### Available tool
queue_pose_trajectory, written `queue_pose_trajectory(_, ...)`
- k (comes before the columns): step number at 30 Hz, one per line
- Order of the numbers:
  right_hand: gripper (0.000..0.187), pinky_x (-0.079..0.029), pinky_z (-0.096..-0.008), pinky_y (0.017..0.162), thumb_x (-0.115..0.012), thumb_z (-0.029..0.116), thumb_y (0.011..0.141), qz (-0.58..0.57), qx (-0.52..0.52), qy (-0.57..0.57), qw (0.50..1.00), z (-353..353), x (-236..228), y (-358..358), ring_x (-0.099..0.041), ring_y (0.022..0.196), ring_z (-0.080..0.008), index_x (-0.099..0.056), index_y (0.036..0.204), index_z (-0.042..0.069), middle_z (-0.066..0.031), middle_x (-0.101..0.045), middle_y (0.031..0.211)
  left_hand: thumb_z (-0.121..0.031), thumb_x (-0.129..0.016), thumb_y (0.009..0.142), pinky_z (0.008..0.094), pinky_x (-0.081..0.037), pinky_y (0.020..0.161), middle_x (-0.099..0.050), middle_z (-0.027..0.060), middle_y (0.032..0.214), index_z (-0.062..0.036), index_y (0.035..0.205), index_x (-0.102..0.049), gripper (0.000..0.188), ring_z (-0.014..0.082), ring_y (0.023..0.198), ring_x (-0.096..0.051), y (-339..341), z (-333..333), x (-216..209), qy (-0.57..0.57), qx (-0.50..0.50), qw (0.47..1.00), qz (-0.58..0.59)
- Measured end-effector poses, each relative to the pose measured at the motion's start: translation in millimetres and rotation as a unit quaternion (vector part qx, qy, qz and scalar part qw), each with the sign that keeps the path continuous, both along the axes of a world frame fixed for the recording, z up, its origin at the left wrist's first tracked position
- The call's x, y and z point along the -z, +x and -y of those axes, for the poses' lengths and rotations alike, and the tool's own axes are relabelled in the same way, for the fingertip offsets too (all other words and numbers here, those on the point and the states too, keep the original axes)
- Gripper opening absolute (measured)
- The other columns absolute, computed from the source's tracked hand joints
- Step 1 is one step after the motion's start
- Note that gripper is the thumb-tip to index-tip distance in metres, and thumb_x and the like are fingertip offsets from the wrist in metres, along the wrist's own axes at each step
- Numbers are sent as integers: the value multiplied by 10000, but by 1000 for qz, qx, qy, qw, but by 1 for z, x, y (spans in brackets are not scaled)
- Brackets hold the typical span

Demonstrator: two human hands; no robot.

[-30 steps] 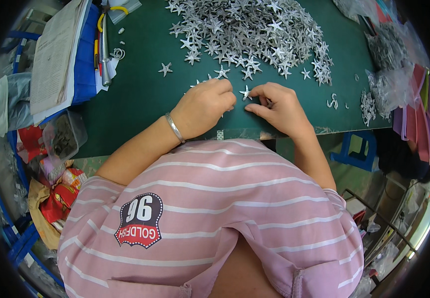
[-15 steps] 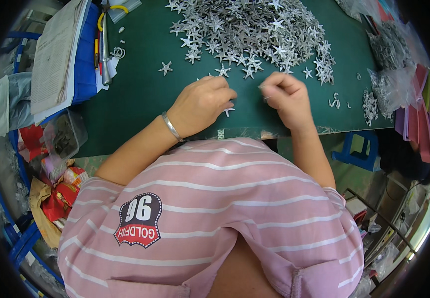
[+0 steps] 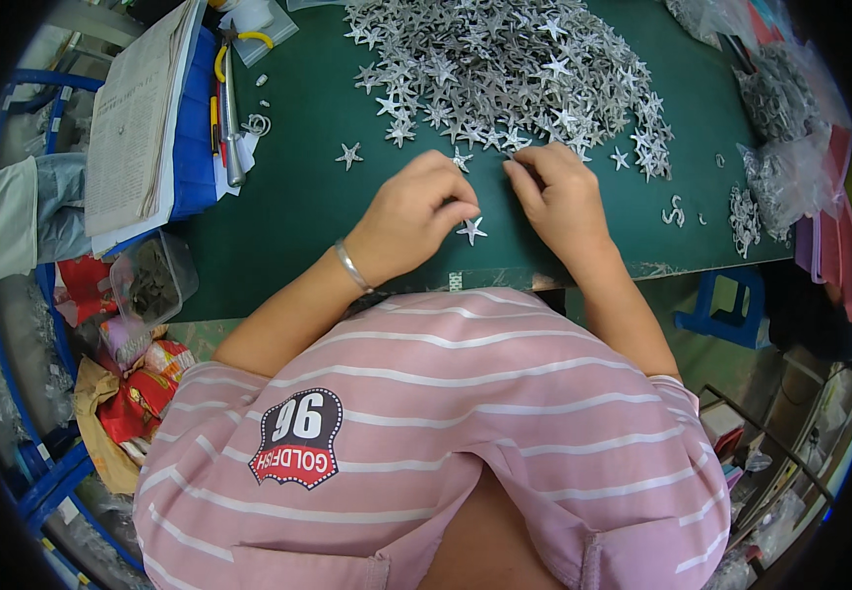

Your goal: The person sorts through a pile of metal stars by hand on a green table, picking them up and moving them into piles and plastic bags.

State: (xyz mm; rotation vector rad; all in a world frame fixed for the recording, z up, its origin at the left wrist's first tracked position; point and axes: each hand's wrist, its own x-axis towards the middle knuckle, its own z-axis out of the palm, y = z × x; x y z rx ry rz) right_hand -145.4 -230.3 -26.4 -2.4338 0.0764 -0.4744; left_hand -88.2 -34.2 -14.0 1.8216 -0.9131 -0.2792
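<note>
At the centre of the frame, the left hand [image 3: 414, 211] has a loosely curled grip; whether it holds anything cannot be told. A silver star [image 3: 472, 230] lies on the green worktop [image 3: 288, 221] just below its thumb, which could nudge it aside. The right hand [image 3: 564, 197] reaches the lower edge of the heap of stars [image 3: 505, 84], upper centre, its grip bent and contents hidden; overlapping points might catch, dragging extra stars out.
</note>
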Motion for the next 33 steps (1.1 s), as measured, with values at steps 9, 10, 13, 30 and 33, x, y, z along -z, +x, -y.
queue_pose_trajectory(9, 114, -505, -371, 695, -669, 80, 804, -42, -18, 67, 997, 23, -8, -6, -633, 751, -309, -689, 896, 16, -139, -648, 822, -158, -542, 932, 219, -391, 526, -527, 47, 850, -45, 858, -545, 135, 111, 709, -496, 39, -17, 0, -259, 2, 751, -607)
queue_pose_trajectory(10, 114, -504, -369, 694, -673, 81, 800, -49, -39, 71, 995, 24, -9, -6, -632, 755, -308, -689, 895, 20, -135, -643, 825, -151, -571, 914, 223, -396, 529, -522, 33, 830, -40, 859, -564, 124, 112, 697, -499, 38, -13, 3, -165, -27, 859, -484)
queue_pose_trajectory(13, 115, -500, -359, 692, -691, 84, 783, -58, -98, 41, 993, 22, -9, -6, -623, 767, -301, -680, 884, 30, -121, -624, 832, -125, -712, 807, 276, -442, 558, -517, 8, 737, -38, 872, -645, 127, 157, 616, -532, 33, 11, 0, 110, -84, 987, -78)
queue_pose_trajectory(30, 172, -519, -379, 661, -664, 184, 828, -110, 17, -38, 993, 21, -10, 8, -648, 721, -282, -674, 944, 58, -120, -664, 808, -92, -629, 865, 249, -473, 689, -653, 38, 834, 2, 902, -650, 103, 99, 744, -572, 34, 15, 6, 27, -22, 971, -237)
queue_pose_trajectory(33, 160, -514, -400, 684, -664, 168, 822, -49, 11, -59, 997, 22, -4, 8, -649, 774, -332, -682, 932, 54, -140, -677, 852, -49, -630, 848, 283, -483, 690, -644, 74, 827, 2, 904, -648, 78, 165, 734, -599, 32, 13, 2, 84, 7, 993, -84)
